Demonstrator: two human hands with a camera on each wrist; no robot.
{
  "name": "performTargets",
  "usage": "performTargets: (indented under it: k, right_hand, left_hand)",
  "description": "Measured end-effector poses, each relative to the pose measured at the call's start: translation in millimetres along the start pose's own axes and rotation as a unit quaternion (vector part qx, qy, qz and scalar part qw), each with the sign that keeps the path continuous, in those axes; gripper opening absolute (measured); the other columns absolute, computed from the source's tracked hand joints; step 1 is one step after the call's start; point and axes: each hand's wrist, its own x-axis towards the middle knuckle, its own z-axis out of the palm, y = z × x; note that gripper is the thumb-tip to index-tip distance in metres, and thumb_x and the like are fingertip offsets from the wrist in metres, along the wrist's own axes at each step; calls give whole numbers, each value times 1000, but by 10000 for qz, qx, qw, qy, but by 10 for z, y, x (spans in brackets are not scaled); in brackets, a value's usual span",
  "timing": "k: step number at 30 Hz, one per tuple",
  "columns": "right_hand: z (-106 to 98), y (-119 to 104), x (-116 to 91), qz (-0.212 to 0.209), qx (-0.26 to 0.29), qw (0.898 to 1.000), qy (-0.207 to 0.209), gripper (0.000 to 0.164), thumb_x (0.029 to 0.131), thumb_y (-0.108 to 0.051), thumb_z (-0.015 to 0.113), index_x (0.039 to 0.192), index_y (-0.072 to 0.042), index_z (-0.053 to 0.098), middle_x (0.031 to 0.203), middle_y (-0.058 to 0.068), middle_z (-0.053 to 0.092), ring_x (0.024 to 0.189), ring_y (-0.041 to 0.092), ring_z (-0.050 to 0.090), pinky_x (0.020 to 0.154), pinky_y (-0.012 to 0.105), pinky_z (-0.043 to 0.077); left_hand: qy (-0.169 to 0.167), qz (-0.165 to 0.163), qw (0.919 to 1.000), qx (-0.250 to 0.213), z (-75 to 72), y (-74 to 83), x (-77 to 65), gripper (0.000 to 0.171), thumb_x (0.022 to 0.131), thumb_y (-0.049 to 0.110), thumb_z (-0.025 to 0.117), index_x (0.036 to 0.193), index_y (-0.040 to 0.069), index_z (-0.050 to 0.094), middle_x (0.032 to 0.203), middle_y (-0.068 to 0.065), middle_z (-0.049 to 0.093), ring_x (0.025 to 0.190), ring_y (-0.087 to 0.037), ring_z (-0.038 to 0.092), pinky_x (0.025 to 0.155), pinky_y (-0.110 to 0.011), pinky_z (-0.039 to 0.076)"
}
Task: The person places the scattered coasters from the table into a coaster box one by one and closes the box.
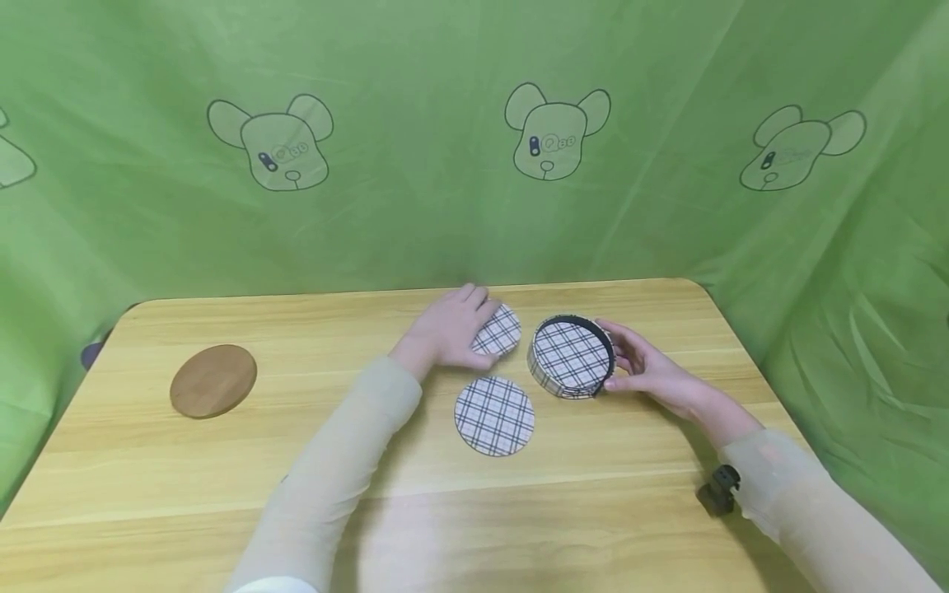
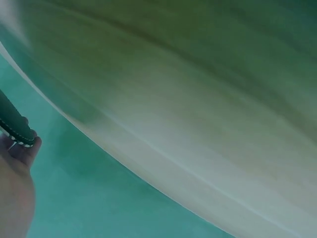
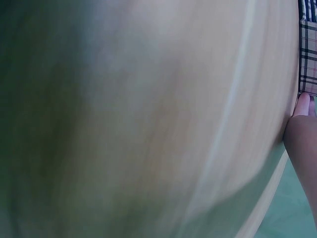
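Observation:
My left hand (image 1: 458,328) holds a round plaid coaster (image 1: 500,331) near the back of the table, with fingers over its far side and thumb at its near edge. In the left wrist view, a stitched edge of the coaster (image 2: 19,134) shows at the fingertips. To the right, my right hand (image 1: 643,366) grips the side of a round plaid coaster holder (image 1: 547,377) with a dark inner rim. A plaid disc (image 1: 572,350) shows inside the holder. Its plaid wall (image 3: 308,59) appears at the edge of the right wrist view. Another plaid coaster (image 1: 494,416) lies flat in front of both hands.
A plain brown round disc (image 1: 213,381) lies on the left part of the wooden table (image 1: 563,519). Green cloth (image 1: 415,206) with printed bear heads hangs behind and at the sides. A small black device (image 1: 717,491) sits by the right sleeve.

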Motion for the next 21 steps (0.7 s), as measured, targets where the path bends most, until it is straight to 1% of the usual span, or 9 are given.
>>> performTargets:
  k: [3,6,9,12,16,21]
  right_hand:
    - [2,-2,-5,7,14,10000,3,104,89,7,75,171,-9,12,172,31,15,129,-8,49,107,6,44]
    - [3,-4,-10,24,15,10000,7,104,89,6,75,171,-8,12,172,31,14,130,-8,49,107,6,44]
    - [2,-2,-13,34,-4,10000,23,104,89,6,76,170,-8,12,172,31,14,129,-8,49,107,6,44]
    - [-2,5,-10,23,-18,10000,28,104,89,6,76,171,-9,13,172,31,15,129,-7,49,107,6,45]
    - [-8,19,-1,-13,-13,10000,12,104,89,6,75,171,-9,12,170,31,16,129,-7,49,106,7,45]
    - [-16,35,8,-50,7,10000,-9,104,89,7,75,171,-9,12,171,31,15,130,-7,49,107,7,45]
  left_hand:
    - [71,53,9999,-55,-2,15,6,100,86,70,63,161,9,40,154,-17,47,144,-32,45,128,-47,39]
    - [215,113,9997,-52,5,28,14,100,87,71,63,162,9,39,155,-17,46,144,-32,45,127,-49,41]
    - [393,212,9990,-20,4,47,26,100,86,72,63,161,10,40,155,-16,46,143,-30,45,125,-49,43]
    - [511,345,9981,-20,-8,77,40,100,86,72,64,161,10,40,155,-16,46,143,-30,46,125,-48,43]
    - [530,471,9975,-59,-32,127,59,101,87,71,64,162,8,39,157,-18,46,145,-31,45,127,-49,41]
    - [529,547,9970,-112,-61,194,91,102,87,71,63,162,8,38,159,-18,44,148,-32,43,130,-48,37]
